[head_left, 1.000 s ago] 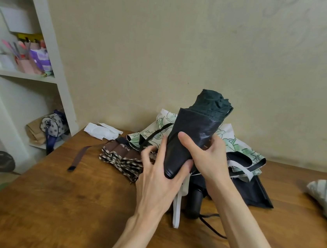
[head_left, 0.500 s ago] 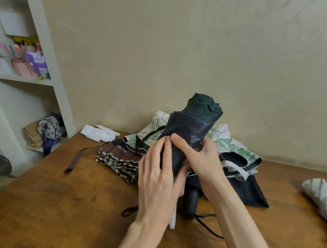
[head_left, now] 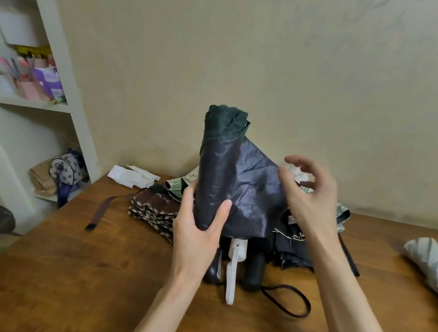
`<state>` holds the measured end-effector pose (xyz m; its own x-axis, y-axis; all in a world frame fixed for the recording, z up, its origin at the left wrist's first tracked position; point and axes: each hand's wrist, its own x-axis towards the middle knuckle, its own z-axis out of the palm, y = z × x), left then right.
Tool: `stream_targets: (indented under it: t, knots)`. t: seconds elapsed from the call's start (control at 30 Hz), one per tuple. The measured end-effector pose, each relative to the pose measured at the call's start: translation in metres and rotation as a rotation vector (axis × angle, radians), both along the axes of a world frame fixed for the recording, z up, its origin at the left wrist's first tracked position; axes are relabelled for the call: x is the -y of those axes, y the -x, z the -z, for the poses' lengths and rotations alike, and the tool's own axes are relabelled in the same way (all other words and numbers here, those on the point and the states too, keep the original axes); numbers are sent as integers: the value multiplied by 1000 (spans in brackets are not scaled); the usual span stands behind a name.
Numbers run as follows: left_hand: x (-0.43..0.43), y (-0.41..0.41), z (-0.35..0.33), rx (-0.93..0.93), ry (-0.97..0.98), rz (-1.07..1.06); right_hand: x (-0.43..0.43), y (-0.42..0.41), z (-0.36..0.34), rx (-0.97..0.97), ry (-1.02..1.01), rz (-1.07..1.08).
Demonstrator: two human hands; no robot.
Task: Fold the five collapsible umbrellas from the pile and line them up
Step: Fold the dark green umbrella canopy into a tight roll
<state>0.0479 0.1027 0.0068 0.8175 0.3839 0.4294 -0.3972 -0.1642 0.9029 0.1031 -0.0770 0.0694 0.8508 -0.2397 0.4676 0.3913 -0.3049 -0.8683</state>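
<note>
Dark umbrella (head_left: 221, 171) is held upright above the tabletop (head_left: 64, 271), in front of the pile (head_left: 158, 208) of unfolded umbrellas. Left grip (head_left: 196, 234) is curled round the lower end of its rolled canopy, thumb across the front. Right grip (head_left: 310, 195) pinches the outer corner of a loose canopy flap (head_left: 255, 194), drawn taut to the right, the other fingers loosely spread. A white handle (head_left: 233, 265) shows below. A grey rolled umbrella (head_left: 433, 261) lies well apart at the right edge of the tabletop.
</note>
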Motion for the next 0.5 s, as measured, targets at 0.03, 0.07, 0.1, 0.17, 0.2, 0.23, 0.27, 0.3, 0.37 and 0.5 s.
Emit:
stream_targets:
  t: [0.03, 0.07, 0.1, 0.17, 0.2, 0.23, 0.27, 0.3, 0.37, 0.5]
  knots:
    - [-1, -1, 1, -4, 7, -6, 3, -1, 3, -59, 75, -42]
    - [-2, -2, 2, -8, 6, -17, 4, 0, 4, -127, 69, -110]
    - [-4, -3, 3, -14, 2, -31, 4, 2, 5, -176, 19, -181]
    - [-8, -6, 6, -33, 0, -64, 3, 2, 6, -153, -26, -266]
    - [-11, -8, 8, -40, 2, -79, 4, 1, 7, -126, 11, -277]
    - [-14, -10, 10, -45, -3, -92, 6, -1, 9, -113, 41, -296]
    - [-16, -11, 12, -45, -11, -102, 7, -1, 9, -117, 61, -322]
    - [-18, -12, 14, -44, -18, -110, 7, -2, 10, -127, 89, -340]
    - [-21, -15, 17, -42, -27, -117, 8, -2, 9, -126, 145, -332]
    - [-21, -18, 22, -50, -26, -116, 5, -2, 7, -58, 30, -275]
